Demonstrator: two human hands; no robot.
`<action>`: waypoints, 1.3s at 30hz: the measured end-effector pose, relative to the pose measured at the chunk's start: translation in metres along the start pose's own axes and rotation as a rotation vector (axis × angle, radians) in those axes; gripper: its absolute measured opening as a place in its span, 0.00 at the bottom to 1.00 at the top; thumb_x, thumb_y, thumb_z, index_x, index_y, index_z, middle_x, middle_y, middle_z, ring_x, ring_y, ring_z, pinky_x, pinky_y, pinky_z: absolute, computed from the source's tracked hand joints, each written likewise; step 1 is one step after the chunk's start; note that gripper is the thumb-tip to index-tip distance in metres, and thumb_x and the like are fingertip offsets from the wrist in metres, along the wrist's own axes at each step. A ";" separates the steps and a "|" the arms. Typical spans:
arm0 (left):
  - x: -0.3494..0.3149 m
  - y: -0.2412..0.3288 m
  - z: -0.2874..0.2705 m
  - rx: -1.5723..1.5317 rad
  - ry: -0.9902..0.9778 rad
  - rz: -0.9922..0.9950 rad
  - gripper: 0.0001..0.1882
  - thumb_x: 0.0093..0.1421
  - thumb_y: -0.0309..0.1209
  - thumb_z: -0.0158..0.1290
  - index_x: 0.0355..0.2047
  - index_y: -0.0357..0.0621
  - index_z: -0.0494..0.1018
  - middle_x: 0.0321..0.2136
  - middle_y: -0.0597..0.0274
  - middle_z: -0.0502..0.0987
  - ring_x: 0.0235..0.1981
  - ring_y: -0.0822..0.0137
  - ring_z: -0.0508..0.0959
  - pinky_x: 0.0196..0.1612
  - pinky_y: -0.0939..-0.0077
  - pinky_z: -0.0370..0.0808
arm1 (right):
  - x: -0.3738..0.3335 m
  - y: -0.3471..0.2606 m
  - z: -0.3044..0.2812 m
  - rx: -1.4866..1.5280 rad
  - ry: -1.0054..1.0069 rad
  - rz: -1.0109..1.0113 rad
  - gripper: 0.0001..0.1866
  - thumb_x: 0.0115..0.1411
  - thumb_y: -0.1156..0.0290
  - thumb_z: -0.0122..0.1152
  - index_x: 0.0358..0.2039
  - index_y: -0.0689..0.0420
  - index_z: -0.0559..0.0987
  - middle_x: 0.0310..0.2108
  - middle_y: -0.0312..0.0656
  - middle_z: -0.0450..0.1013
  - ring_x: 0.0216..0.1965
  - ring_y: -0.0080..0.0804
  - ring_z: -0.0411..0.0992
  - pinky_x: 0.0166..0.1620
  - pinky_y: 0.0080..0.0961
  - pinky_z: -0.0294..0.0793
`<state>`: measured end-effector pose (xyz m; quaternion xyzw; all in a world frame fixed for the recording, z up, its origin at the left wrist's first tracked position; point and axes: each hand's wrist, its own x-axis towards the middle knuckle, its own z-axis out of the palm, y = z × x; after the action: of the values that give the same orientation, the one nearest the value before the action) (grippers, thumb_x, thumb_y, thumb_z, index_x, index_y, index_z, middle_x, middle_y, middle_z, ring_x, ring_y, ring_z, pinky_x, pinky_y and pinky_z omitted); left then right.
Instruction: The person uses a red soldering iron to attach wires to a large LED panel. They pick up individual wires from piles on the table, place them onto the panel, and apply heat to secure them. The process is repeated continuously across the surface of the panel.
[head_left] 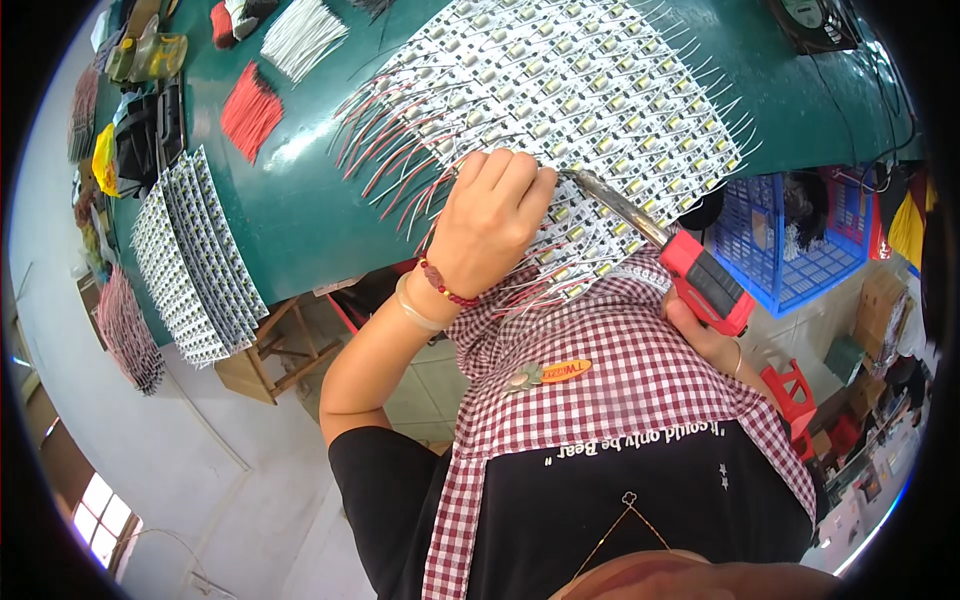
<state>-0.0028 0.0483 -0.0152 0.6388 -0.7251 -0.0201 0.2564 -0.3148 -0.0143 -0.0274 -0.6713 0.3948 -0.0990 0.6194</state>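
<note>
A large panel of small white circuit boards [540, 75] lies on the green table, with rows of yellowish parts. Red, white and black wires [395, 150] fan out from its left side. My left hand [495, 210] rests over the panel's near left part with its fingers pinched together; what they hold is hidden beneath them. My right hand [695, 325] is wrapped round the red and black handle of a soldering gun [705, 280]. Its metal barrel points up and left, and the tip lies close to my left fingertips, over the boards.
Bundles of red wires [251, 110] and white wires [303, 38] lie on the green table [300, 215]. Stacked board panels [195, 260] hang over its left edge. A blue crate [765, 245] stands at right, near a red stool [790, 395]. A dark device [815, 25] with a cable sits far right.
</note>
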 end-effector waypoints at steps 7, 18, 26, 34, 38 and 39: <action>0.002 0.000 0.000 0.013 0.004 0.014 0.13 0.47 0.22 0.52 0.35 0.36 0.76 0.26 0.62 0.67 0.29 0.63 0.70 0.34 0.70 0.65 | -0.007 0.005 -0.007 0.051 -0.022 0.063 0.06 0.50 0.75 0.64 0.29 0.61 0.77 0.26 0.41 0.74 0.27 0.32 0.73 0.30 0.26 0.71; 0.002 0.000 -0.002 0.064 0.011 0.031 0.13 0.46 0.23 0.53 0.35 0.38 0.76 0.27 0.63 0.69 0.29 0.65 0.70 0.33 0.71 0.65 | -0.001 -0.001 -0.005 -0.039 -0.019 0.003 0.08 0.52 0.71 0.65 0.31 0.61 0.77 0.26 0.42 0.73 0.26 0.35 0.71 0.30 0.29 0.69; 0.000 -0.001 0.001 0.032 0.027 0.030 0.14 0.45 0.22 0.52 0.35 0.36 0.76 0.26 0.61 0.68 0.29 0.63 0.70 0.34 0.70 0.68 | 0.000 -0.002 -0.003 -0.020 -0.017 0.015 0.08 0.51 0.71 0.65 0.31 0.60 0.77 0.27 0.42 0.73 0.26 0.37 0.71 0.29 0.30 0.68; 0.002 -0.001 -0.001 0.039 0.006 0.045 0.13 0.47 0.23 0.52 0.35 0.36 0.75 0.25 0.61 0.66 0.28 0.63 0.69 0.34 0.70 0.68 | -0.003 0.005 -0.005 -0.061 -0.006 -0.071 0.07 0.49 0.77 0.64 0.30 0.61 0.77 0.25 0.42 0.74 0.24 0.35 0.72 0.29 0.29 0.70; 0.004 0.001 -0.004 0.097 -0.028 0.051 0.12 0.47 0.24 0.52 0.34 0.37 0.75 0.25 0.61 0.66 0.28 0.63 0.70 0.33 0.70 0.67 | -0.004 0.003 -0.005 -0.014 0.000 -0.045 0.06 0.49 0.77 0.63 0.29 0.61 0.77 0.23 0.40 0.74 0.22 0.31 0.73 0.28 0.26 0.71; 0.004 0.001 -0.005 0.114 -0.033 0.052 0.12 0.47 0.24 0.52 0.34 0.37 0.75 0.25 0.61 0.66 0.28 0.64 0.70 0.33 0.70 0.67 | -0.003 0.003 -0.005 -0.017 -0.002 -0.056 0.05 0.50 0.77 0.63 0.29 0.61 0.77 0.23 0.40 0.74 0.22 0.31 0.73 0.28 0.26 0.71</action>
<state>-0.0023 0.0463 -0.0095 0.6329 -0.7455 0.0176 0.2081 -0.3209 -0.0159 -0.0283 -0.6874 0.3760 -0.1123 0.6111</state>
